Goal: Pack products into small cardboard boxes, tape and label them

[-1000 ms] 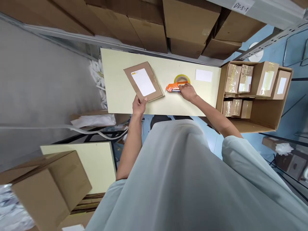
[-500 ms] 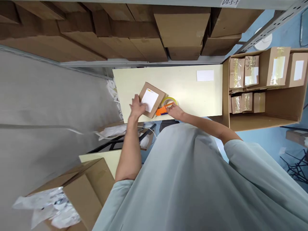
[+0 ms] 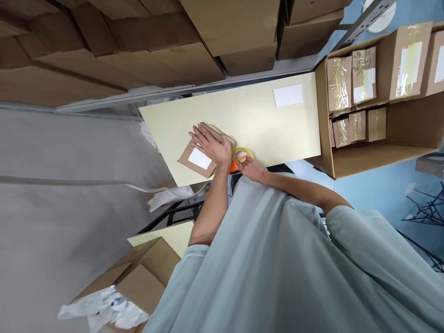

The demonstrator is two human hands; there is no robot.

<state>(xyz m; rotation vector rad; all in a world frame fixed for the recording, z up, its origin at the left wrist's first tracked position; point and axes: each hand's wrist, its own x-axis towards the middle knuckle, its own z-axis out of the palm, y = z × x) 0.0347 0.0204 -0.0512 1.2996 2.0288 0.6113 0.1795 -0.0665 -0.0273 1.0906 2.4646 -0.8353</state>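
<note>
A small cardboard box (image 3: 194, 163) with a white label on top lies at an angle on the pale tabletop (image 3: 263, 122). My left hand (image 3: 211, 144) is laid over the box's right part, fingers spread and pointing up and to the left, partly covering the label. Just right of the box, my right hand (image 3: 252, 168) has its fingers closed round an orange tape dispenser (image 3: 234, 167) carrying a yellow-edged roll of tape (image 3: 250, 151). The dispenser's lower part is partly hidden.
White paper (image 3: 287, 95) lies on the table's right half. An open carton (image 3: 411, 127) of taped boxes adjoins the table's right end. Above the far edge, large boxes (image 3: 239, 27) line a shelf. Lower left stands an open box (image 3: 147, 282) with white plastic bags.
My left hand has moved from the box's left edge across to its right side. The box has turned. My right hand has stayed on the tape dispenser, and the view has tilted.
</note>
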